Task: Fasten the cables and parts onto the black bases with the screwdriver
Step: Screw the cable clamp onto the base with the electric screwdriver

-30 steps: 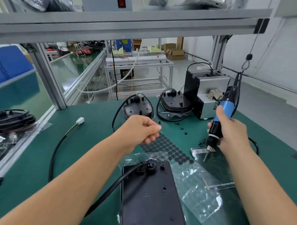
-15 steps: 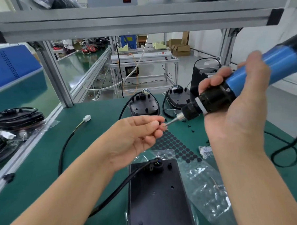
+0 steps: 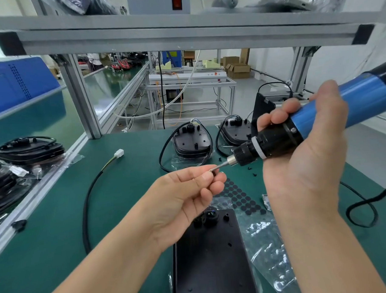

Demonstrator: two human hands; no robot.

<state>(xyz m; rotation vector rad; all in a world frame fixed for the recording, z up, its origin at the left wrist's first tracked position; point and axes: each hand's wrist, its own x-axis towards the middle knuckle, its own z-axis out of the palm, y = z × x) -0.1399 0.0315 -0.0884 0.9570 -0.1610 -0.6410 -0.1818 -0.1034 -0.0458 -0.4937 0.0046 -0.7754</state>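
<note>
Green matting covers the worktop (image 3: 127, 193), where a black base (image 3: 211, 256) lies nearest, its cable (image 3: 88, 206) trailing left, and two more bases (image 3: 193, 144) sit further back. Raised above it, the right hand (image 3: 298, 159) grips the blue screwdriver (image 3: 319, 116). The left hand (image 3: 185, 195) pinches a small black screw (image 3: 214, 173) at its bit tip.

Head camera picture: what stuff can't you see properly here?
- Screw at the screwdriver bit: too small, half hidden by the left hand fingertips pinching there.
- Screwdriver's rear end: cut off by the right edge.
- Near black base: bottom cut off by the lower edge; its top partly behind the left hand.
- Grey machine at the back: mostly hidden by the right hand.
- Loose black bits on the mat: too small to identify.
</note>
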